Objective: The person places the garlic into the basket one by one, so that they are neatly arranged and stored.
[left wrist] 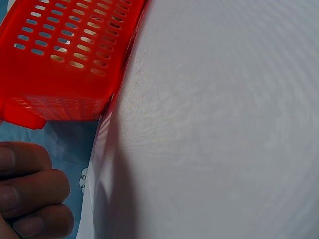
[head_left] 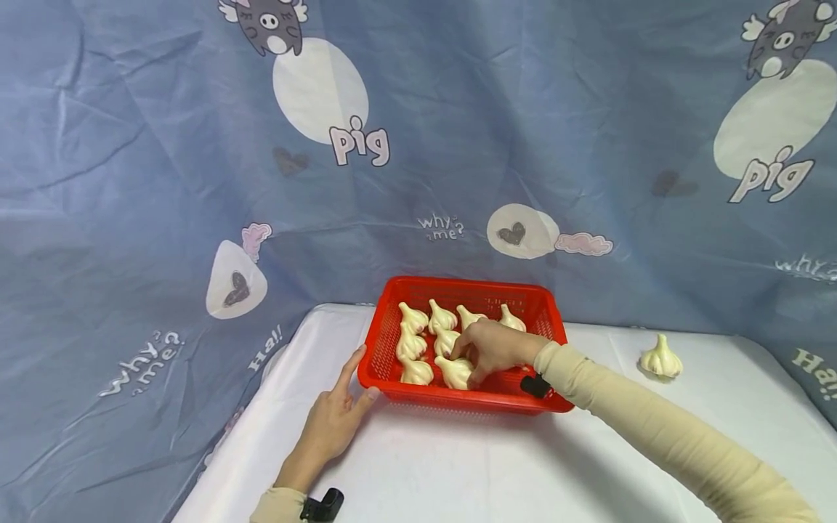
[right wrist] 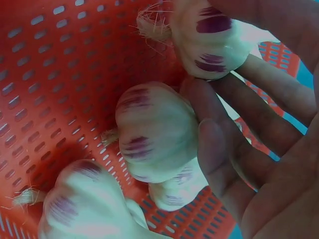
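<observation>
A red perforated plastic basket (head_left: 451,395) holds several pale garlic bulbs, mostly along its left and middle. My right hand (head_left: 495,344) reaches down into it and grips a garlic bulb (head_left: 453,372) near the front wall. Up close in the right wrist view, that garlic bulb (right wrist: 199,42), with purple streaks and a tuft of roots, sits between thumb and fingers. A second bulb (right wrist: 157,132) lies against the fingertips. My left hand (head_left: 332,423) stays by the basket's front left corner, forefinger and thumb extended at the rim, the other fingers bent beneath.
One garlic bulb (head_left: 661,358) stands by itself on the white tabletop (head_left: 445,472), right of the basket. Behind the table hangs a blue cloth (head_left: 418,174) with pig prints, which also runs down the left side.
</observation>
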Tool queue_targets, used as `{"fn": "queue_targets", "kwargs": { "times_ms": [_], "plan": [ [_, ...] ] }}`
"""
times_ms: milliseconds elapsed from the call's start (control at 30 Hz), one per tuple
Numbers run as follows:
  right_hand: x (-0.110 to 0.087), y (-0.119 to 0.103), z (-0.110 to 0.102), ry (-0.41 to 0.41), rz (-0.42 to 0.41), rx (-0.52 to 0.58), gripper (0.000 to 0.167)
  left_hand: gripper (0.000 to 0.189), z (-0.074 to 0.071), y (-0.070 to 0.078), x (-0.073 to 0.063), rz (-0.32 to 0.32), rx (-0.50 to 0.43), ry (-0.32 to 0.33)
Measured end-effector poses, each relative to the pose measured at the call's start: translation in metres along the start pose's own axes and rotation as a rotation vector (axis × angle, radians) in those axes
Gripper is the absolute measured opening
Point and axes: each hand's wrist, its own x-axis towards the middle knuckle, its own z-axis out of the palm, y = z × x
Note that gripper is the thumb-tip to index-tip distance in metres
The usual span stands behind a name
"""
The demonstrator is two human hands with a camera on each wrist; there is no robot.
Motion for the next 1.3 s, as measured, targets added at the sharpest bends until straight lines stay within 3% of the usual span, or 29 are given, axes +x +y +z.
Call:
{"fn": "queue_targets", "kwargs": {
  "times_ms": [367,733,1100,1300],
  "plan": [
    [0.004,0.002,0.009,0.049,-0.016,-0.160,0.044,0.076,0.001,0.001,0.000,-0.002,0.006,0.002],
    [0.005,0.002,0.012,0.066,-0.025,-0.219,0.041,0.076,0.000,0.003,0.000,-0.003,0.014,0.003],
    [0.003,0.005,0.014,0.057,-0.009,-0.182,0.043,0.076,0.000,0.002,-0.001,0.002,0.007,0.003],
    [-0.003,0.005,0.007,0.043,0.033,-0.063,0.051,0.077,0.000,0.002,0.000,-0.003,0.016,0.004]
  ]
}}
